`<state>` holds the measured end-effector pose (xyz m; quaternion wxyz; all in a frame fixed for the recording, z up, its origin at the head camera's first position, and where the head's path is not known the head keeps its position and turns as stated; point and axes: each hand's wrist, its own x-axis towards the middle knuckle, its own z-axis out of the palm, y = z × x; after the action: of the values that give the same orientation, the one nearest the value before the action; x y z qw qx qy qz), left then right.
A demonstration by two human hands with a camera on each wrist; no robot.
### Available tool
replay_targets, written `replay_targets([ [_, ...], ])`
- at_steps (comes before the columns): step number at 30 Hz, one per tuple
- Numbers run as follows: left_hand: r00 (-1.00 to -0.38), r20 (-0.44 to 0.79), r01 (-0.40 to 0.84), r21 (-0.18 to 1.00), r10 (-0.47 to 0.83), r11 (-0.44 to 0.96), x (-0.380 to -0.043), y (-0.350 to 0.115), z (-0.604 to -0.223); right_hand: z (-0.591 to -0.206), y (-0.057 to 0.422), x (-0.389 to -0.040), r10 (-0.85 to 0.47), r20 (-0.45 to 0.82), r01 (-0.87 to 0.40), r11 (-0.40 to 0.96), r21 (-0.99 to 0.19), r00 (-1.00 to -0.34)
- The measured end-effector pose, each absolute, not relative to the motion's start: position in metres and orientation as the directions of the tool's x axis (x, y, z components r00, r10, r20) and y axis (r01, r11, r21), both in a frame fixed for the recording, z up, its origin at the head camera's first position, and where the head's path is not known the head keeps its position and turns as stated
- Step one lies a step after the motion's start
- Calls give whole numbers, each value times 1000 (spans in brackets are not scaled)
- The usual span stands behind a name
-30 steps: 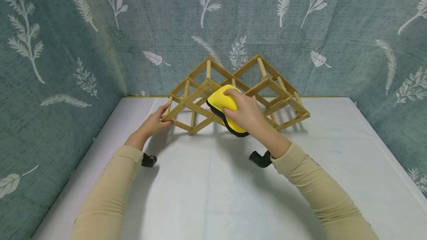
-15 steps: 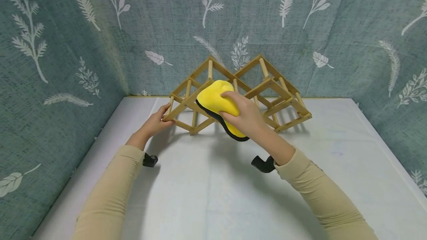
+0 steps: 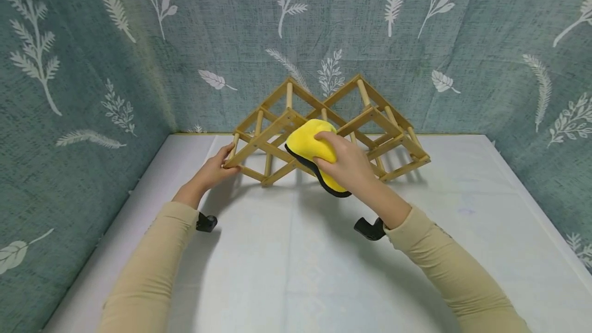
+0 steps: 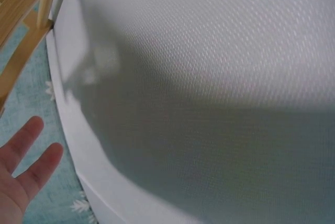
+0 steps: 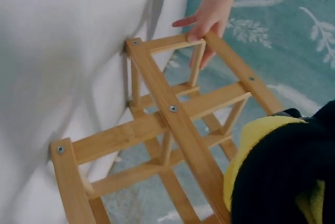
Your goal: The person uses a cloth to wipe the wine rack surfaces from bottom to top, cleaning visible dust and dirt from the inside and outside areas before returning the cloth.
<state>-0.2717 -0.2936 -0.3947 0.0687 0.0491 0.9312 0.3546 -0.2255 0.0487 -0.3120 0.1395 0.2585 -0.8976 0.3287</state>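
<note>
A folding wooden rack [image 3: 261,139] of crossed slats and round dowels stands by the back wall. At its left end, my left hand [image 3: 210,172] grips the corner, fingers at the end dowel; the right wrist view shows that hand [image 5: 212,12] on the corner from the other side. My right hand [image 3: 347,163] holds a thick yellow cloth [image 3: 305,140] with a black edge, thumb and fingers bunching it. The cloth overlaps the rack's front slats near the middle. In the right wrist view, the cloth's dark side [image 5: 277,171] covers the lower right corner, hiding part of the rack.
A white-covered table [image 3: 296,256] lies under everything. Teal fabric walls [image 3: 231,14] with white leaf prints close in the back and both sides. Black wrist mounts [image 3: 369,228] project from beneath both sleeves, low over the table.
My right hand slid the cloth left along the rack, then back right and slightly down. The left hand keeps its hold, and the rack stays in place.
</note>
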Motion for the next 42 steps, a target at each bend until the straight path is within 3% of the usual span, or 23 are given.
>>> replay_targets([
  [5,-986,-83,54,672,148,739,-273,-293,-397,-311,33,-236,-370,470,-593,599,-538,-801],
  [13,-986,-74,61,672,149,738,-273,-292,-398,-308,30,-230,-354,633,-713,491,-500,-688],
  [18,-986,-73,64,668,151,742,-274,-292,-399,-310,50,-217,-283,656,-694,488,-529,-699],
  [27,-986,-92,44,651,136,758,-273,-294,-397,-355,94,-201,-378,455,-587,605,-538,-806],
  [35,-984,-104,38,660,142,750,-273,-294,-398,-401,104,-210,-402,195,-446,781,-438,-895],
  [42,-984,-107,31,678,140,735,-272,-294,-396,-407,87,-224,-383,140,-404,808,-429,-913],
])
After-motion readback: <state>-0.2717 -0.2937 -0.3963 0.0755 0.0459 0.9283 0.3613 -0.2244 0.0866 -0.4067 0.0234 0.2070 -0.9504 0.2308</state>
